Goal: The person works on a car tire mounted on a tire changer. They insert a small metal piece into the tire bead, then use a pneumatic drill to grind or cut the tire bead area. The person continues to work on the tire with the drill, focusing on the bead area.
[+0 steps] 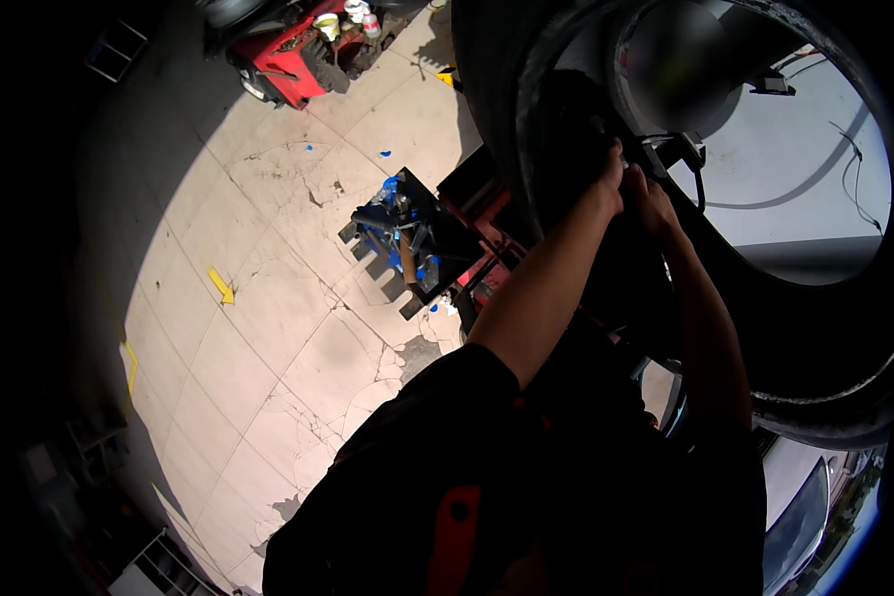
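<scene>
A large black tyre [815, 333] stands upright close at my right, with a pale surface showing through its round opening. Both forearms reach up to the dark inner part of the tyre. My left hand [612, 187] is closed there, its fingertips lost in shadow. Right beside it, my right hand [650, 201] is closed too, its fingers curled in. What the two hands grip is too dark to make out. A dark bracket-like part [680, 154] lies just right of the fingers.
Left of my arms, a black tray [452, 248] carries tools and blue bits beside a red frame [492, 263]. A red machine [288, 65] with small containers stands far off. A yellow arrow [222, 286] marks the cracked tile floor [268, 338]. A car [800, 521] shows lower right.
</scene>
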`<action>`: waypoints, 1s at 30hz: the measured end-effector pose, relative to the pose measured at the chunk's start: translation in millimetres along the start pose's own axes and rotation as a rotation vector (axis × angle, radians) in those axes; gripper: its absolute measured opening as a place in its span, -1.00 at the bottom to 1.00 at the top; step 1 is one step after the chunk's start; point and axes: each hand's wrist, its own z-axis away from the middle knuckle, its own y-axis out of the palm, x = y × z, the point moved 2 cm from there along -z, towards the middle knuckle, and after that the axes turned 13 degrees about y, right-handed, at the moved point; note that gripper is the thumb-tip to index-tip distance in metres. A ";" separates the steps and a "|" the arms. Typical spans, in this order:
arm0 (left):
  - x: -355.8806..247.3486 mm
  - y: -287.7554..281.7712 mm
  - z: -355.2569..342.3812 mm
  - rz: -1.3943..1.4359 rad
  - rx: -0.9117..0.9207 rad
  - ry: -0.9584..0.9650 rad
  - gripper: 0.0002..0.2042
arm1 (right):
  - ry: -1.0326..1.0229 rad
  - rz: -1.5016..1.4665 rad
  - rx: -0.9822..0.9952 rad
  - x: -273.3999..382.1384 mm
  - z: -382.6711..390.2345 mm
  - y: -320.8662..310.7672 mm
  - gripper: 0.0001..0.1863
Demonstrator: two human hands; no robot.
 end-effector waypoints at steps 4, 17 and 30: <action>-9.8 -0.6 -6.2 0.135 -0.079 0.055 -0.65 | -0.064 0.171 -0.098 14.2 -5.4 4.7 -0.30; -22.3 3.7 6.9 0.052 -0.045 0.203 -0.51 | -0.104 0.113 -0.178 22.2 -4.7 7.7 -0.31; -26.7 6.4 19.1 0.241 -0.172 0.055 -0.73 | -0.149 0.188 -0.152 2.5 -25.5 24.0 -0.31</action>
